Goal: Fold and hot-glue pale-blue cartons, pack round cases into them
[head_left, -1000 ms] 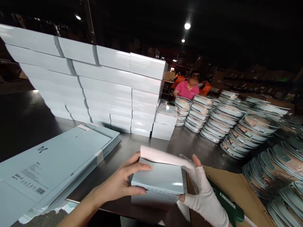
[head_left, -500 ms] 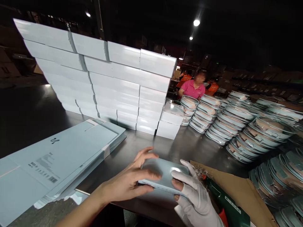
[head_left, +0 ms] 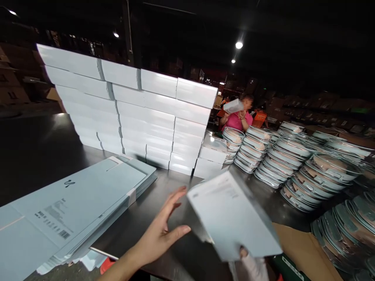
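Note:
My left hand (head_left: 164, 230) is bare and hovers over the dark table (head_left: 152, 207), fingers spread, with nothing in it. My right hand (head_left: 253, 265), in a white glove with bare fingertips, grips a pale blue cardboard box (head_left: 231, 214) by its lower edge. The box is tilted up, slightly blurred, and hides most of that hand. A gap separates it from my left fingers. On the left lies a stack of flat, folded pale blue cartons (head_left: 96, 195) with a printed logo and barcode.
A wall of stacked white boxes (head_left: 146, 113) stands at the back. Several stacks of round-edged glass containers (head_left: 287, 160) fill the right side. Brown cardboard (head_left: 304, 246) and a partly hidden green tool (head_left: 288, 269) lie at lower right. A person (head_left: 238, 117) in pink works beyond.
My left hand has let go of the box. My right hand has raised and turned it so a broad face shows. The person behind now holds up a pale box-like item.

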